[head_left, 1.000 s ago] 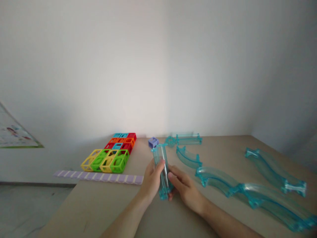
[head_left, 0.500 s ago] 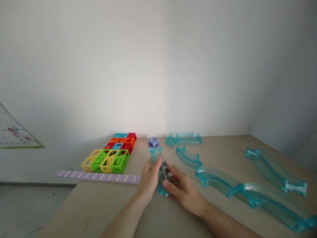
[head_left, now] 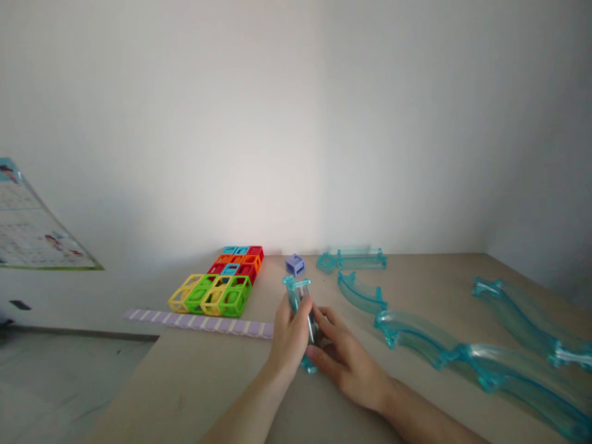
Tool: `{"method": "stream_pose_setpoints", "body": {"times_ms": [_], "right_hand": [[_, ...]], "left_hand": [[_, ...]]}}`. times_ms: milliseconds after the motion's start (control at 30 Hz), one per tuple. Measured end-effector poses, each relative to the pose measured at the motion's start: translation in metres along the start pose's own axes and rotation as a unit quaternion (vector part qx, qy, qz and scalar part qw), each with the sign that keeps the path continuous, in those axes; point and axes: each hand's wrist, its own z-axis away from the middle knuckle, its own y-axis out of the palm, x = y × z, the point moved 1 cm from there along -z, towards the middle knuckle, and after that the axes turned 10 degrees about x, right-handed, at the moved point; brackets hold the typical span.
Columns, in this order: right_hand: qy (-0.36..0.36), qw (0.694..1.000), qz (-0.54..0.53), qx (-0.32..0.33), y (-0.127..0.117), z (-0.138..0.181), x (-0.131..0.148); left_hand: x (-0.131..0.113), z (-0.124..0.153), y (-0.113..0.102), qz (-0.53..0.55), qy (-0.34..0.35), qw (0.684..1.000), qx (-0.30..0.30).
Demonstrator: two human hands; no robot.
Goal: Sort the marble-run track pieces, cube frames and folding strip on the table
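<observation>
Between my two hands is a clear teal plastic track piece (head_left: pixel 298 290), tilted, its flanged far end pointing at the wall. My left hand (head_left: pixel 292 333) is closed round its left side, with the thumb lying on top. From the right, my right hand (head_left: pixel 345 361) grips the lower part between thumb and fingers. Something dark and shiny shows at the piece's middle, partly covered by my fingers; I cannot make out what it is. Beyond my hands a small purple cube frame (head_left: pixel 295 265) sits on the table.
Coloured cube frames (head_left: pixel 217 290) form a block at the left, behind a lilac striped strip (head_left: pixel 198 323). Curved teal track pieces (head_left: pixel 416 336) run along the right, another (head_left: pixel 518 317) farther right. A straight teal track (head_left: pixel 362 258) and a teal ring (head_left: pixel 327 263) lie near the wall.
The view has swung slightly left, so everything sits farther right. Both hands keep hold of the track piece; my left thumb and right fingers have shifted slightly on it.
</observation>
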Motion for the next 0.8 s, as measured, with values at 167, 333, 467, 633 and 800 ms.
{"method": "stream_pose_setpoints", "body": {"times_ms": [167, 333, 467, 633, 800], "right_hand": [[-0.002, 1.0, -0.013, 0.001, -0.002, 0.002, 0.001], [-0.015, 0.999, -0.033, -0.019, -0.006, 0.002, -0.004], [-0.027, 0.999, -0.034, -0.014, -0.008, 0.001, 0.0], [-0.029, 0.999, 0.011, -0.01, -0.007, 0.001, 0.006], [-0.017, 0.999, 0.026, -0.01, -0.003, 0.001, 0.006]], "left_hand": [[-0.002, 0.006, 0.003, 0.005, 0.025, 0.998, 0.055], [-0.001, 0.006, 0.005, 0.021, 0.031, 0.994, 0.102], [-0.006, 0.007, 0.004, 0.01, 0.033, 0.994, 0.104], [-0.003, 0.006, 0.004, -0.019, 0.041, 0.991, 0.128], [0.0, 0.007, 0.002, -0.144, 0.061, 0.979, 0.129]]}}
